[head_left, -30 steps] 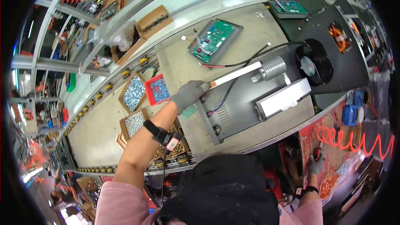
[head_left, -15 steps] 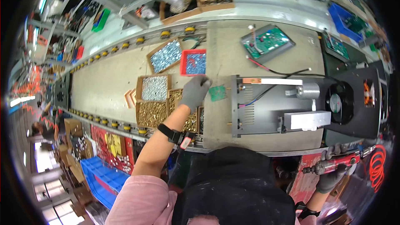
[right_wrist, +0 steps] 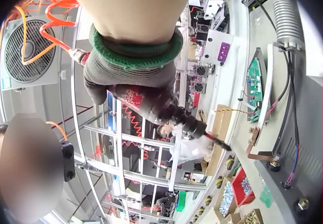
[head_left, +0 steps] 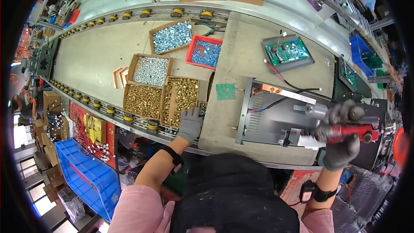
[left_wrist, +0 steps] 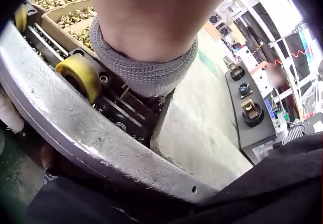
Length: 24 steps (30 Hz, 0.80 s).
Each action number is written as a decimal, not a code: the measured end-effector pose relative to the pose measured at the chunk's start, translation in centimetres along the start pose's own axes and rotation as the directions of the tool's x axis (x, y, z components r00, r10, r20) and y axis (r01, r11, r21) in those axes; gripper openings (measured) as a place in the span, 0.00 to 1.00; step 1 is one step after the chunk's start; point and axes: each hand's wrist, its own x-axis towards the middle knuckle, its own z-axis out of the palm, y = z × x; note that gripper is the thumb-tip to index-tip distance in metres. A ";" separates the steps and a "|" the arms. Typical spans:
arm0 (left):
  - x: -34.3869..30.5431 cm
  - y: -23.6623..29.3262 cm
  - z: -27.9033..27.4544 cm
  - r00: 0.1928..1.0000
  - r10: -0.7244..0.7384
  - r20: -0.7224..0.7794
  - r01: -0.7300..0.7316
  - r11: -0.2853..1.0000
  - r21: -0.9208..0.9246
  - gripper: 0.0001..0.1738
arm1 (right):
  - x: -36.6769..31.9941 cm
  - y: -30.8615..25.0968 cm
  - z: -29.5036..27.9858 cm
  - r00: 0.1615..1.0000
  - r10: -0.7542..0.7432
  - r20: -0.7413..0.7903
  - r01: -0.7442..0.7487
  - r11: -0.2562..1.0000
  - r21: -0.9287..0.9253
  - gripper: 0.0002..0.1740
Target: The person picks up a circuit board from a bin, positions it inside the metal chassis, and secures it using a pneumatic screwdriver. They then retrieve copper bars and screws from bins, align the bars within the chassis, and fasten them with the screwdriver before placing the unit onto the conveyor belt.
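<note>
In the head view my gloved left hand (head_left: 190,125) reaches down at the right edge of the brass-fastener box (head_left: 180,99), fingers extended toward a small container of dark parts (head_left: 202,108). In the left wrist view only its glove cuff (left_wrist: 146,73) shows. My gloved right hand (head_left: 342,153) grips a red power screwdriver (head_left: 351,133), raised over the right part of a grey metal chassis (head_left: 276,123). Its bit (right_wrist: 218,142) shows in the right wrist view. A copper bar (head_left: 272,88) and a ribbed metal cylinder (head_left: 318,111) sit in the chassis.
Boxes of silver fasteners (head_left: 151,70) and bluish screws (head_left: 172,37) stand left of the board, near a red tray (head_left: 204,51) and pliers (head_left: 207,26). A green circuit board (head_left: 288,52) lies behind the chassis. The conveyor's metal rail (left_wrist: 101,143) edges the line.
My left hand has left the chassis' left end and moved across to the fastener boxes. My right hand has lifted the screwdriver from low on the right to above the chassis. The view has turned.
</note>
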 end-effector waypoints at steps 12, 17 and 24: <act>-0.8 1.0 1.2 0.992 -0.124 -0.017 0.124 0.992 0.014 0.16 | 4.5 6.7 0.6 0.992 -0.122 -0.045 0.106 0.960 -0.259 0.28; -1.0 1.0 1.8 0.991 -0.132 -0.006 0.132 0.990 -0.044 0.18 | 4.7 8.3 -0.4 0.991 -0.134 -0.016 0.122 0.940 -0.320 0.26; 0.5 0.7 1.2 1.000 0.022 0.008 -0.022 1.000 -0.009 0.22 | 3.7 8.6 -1.3 0.988 -0.133 -0.077 0.098 0.931 -0.353 0.25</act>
